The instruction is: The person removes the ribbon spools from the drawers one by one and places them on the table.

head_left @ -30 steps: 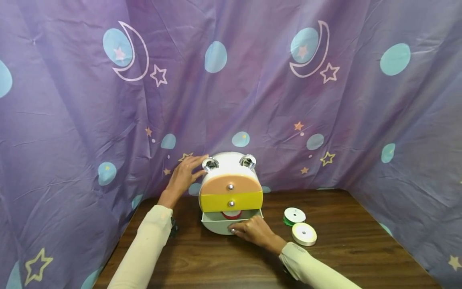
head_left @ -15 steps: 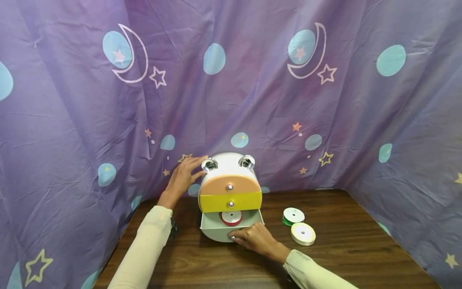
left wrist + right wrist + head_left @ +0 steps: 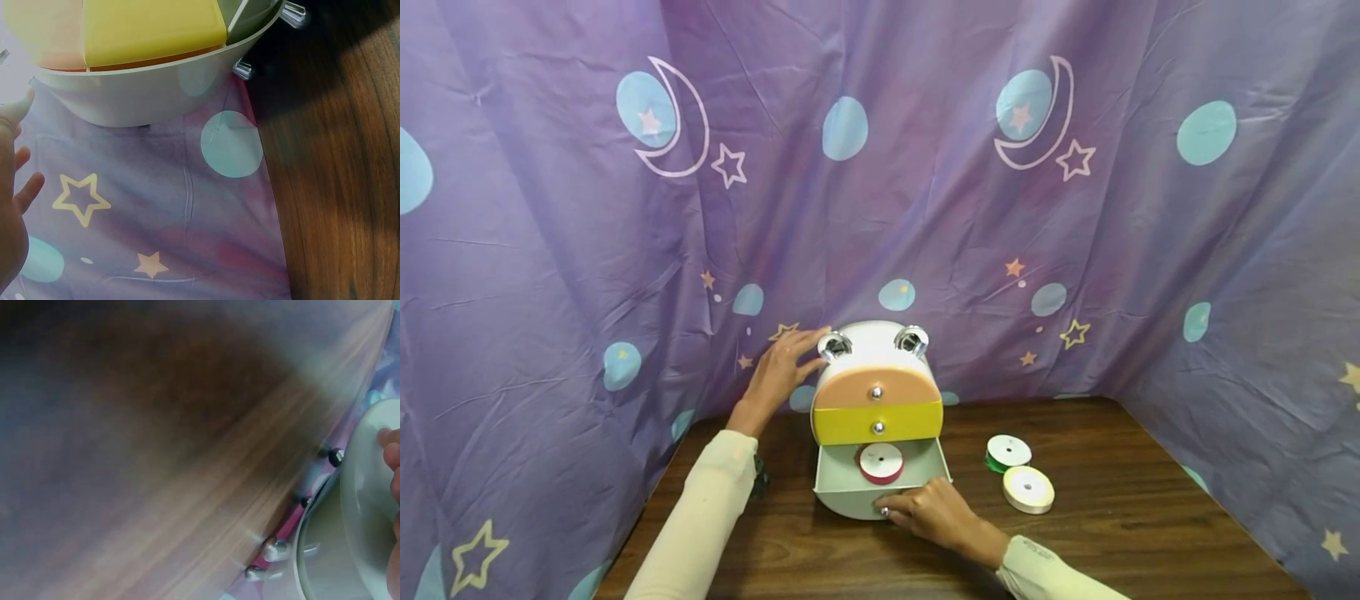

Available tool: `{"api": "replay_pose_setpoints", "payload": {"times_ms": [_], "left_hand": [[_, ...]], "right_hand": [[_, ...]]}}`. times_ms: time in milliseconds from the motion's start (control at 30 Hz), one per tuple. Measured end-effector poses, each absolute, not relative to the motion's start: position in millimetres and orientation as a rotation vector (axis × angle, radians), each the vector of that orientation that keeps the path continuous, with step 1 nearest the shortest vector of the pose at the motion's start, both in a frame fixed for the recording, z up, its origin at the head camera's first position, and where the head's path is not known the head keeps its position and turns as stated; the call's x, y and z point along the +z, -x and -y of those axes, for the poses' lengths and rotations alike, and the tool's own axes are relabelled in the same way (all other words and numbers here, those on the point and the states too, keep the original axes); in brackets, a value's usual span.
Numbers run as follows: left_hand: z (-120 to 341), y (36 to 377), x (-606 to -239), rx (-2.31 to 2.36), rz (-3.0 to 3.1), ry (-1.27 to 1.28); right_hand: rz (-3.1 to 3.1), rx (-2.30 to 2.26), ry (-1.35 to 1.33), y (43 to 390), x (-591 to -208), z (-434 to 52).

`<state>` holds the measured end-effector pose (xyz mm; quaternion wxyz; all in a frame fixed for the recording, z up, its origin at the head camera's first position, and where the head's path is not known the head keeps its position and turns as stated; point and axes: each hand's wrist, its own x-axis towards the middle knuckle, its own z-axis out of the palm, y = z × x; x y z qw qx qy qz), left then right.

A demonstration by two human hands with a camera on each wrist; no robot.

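Note:
A small frog-shaped drawer cabinet [image 3: 875, 339] with a white body and silver-rimmed eyes stands on the table. My left hand [image 3: 777, 368] rests at its upper left side by the eye, fingers extended; in the left wrist view that hand [image 3: 14, 200] shows at the edge. The grey-green bottom drawer [image 3: 835, 473] is pulled well out. My right hand [image 3: 938, 514] pinches its silver knob [image 3: 884, 512]; fingers [image 3: 392, 456] show at the drawer front in the right wrist view. Inside the drawer lies a white spool of red ribbon [image 3: 881, 462].
The orange top drawer [image 3: 850, 387] and yellow middle drawer [image 3: 842, 425] are closed. Right of the cabinet lie a spool of green ribbon [image 3: 1008, 451] and a spool of cream ribbon [image 3: 1028, 489], close together on the wooden table [image 3: 1120, 517]. A patterned purple curtain [image 3: 925, 208] hangs behind.
My right hand has drawn the bottom drawer farther out toward me, bringing the red ribbon spool fully into sight. The left hand has stayed at the cabinet's side.

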<state>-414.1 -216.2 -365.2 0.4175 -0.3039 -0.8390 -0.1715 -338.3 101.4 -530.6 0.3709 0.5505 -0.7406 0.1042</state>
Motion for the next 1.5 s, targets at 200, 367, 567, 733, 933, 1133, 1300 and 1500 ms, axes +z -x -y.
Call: {"api": "replay_pose_setpoints", "payload": {"times_ms": [200, 367, 567, 733, 933, 1133, 1300, 1500], "left_hand": [[215, 415, -365, -0.439, 2.081, 0.771], [215, 414, -364, -0.448, 2.098, 0.757], [215, 412, -363, -0.454, 2.125, 0.738], [215, 411, -363, -0.451, 2.129, 0.735], [215, 411, -363, -0.449, 2.151, 0.722], [215, 410, -362, -0.449, 2.153, 0.716], [214, 410, -362, -0.447, 2.132, 0.732], [214, 409, -364, -0.441, 2.134, 0.736]], "right_hand": [[1.904, 0.267, -1.402, 330, -529, -101], [1.918, 0.256, -1.395, 328, -528, -101], [1.936, 0.261, -1.41, 325, -528, -103], [1.928, 0.262, -1.426, 324, -529, -104], [1.924, 0.253, -1.421, 322, -529, -104], [1.933, 0.239, -1.407, 320, -530, -104], [1.96, 0.244, -1.409, 319, -529, -105], [1.952, 0.326, -1.423, 317, -523, -106]]}}
